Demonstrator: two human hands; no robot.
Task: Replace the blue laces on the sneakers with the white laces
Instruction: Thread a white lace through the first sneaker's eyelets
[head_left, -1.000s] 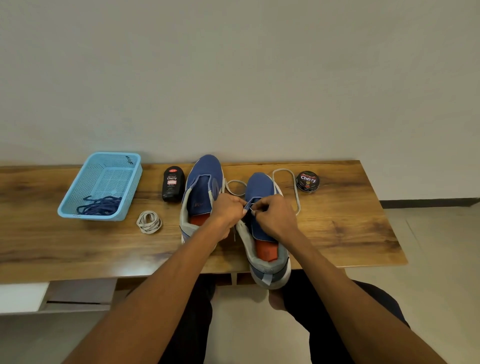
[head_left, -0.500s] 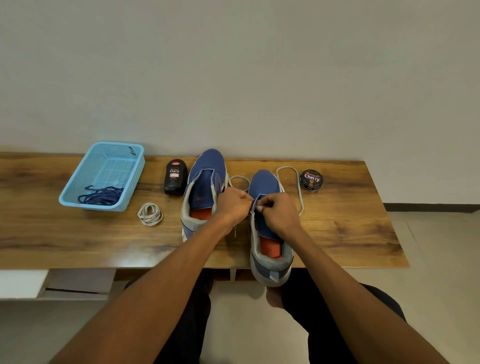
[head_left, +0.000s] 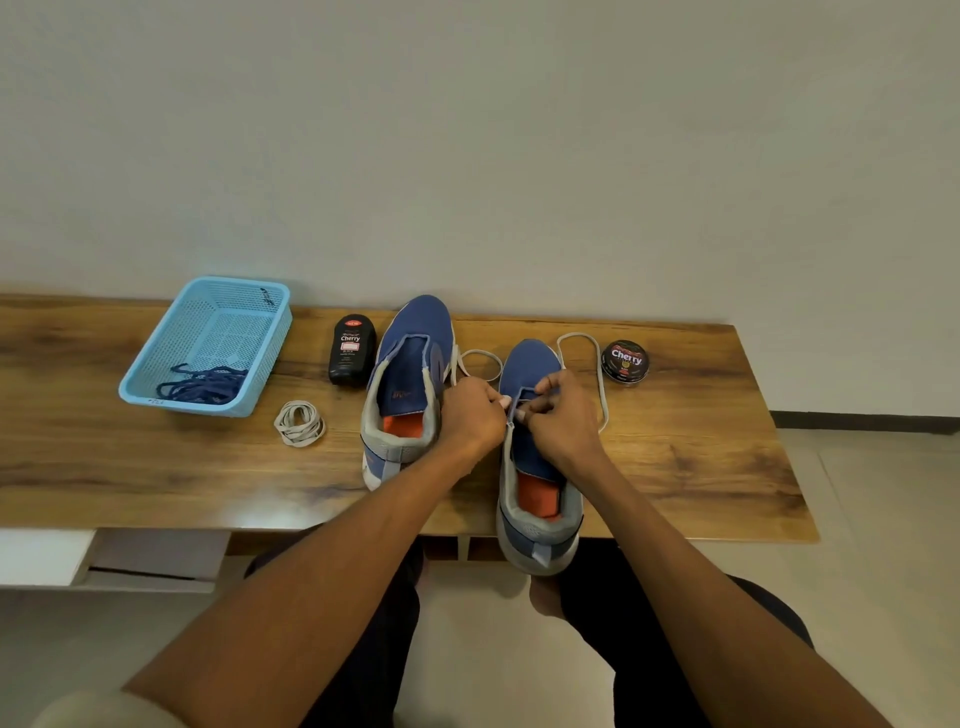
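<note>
We pinch the limp white lace near its tip, apparently, both hands at the right sneaker's eyelets.

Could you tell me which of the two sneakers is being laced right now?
The right-hand sneaker, overhanging the table's near edge; both hands work at its tongue, while the other sneaker lies untouched.

- Bare tabletop runs along the right edge and the near left edge.
- Basket, coiled lace and bottle crowd the far left.
- A tin and looped lace block the far right.
</note>
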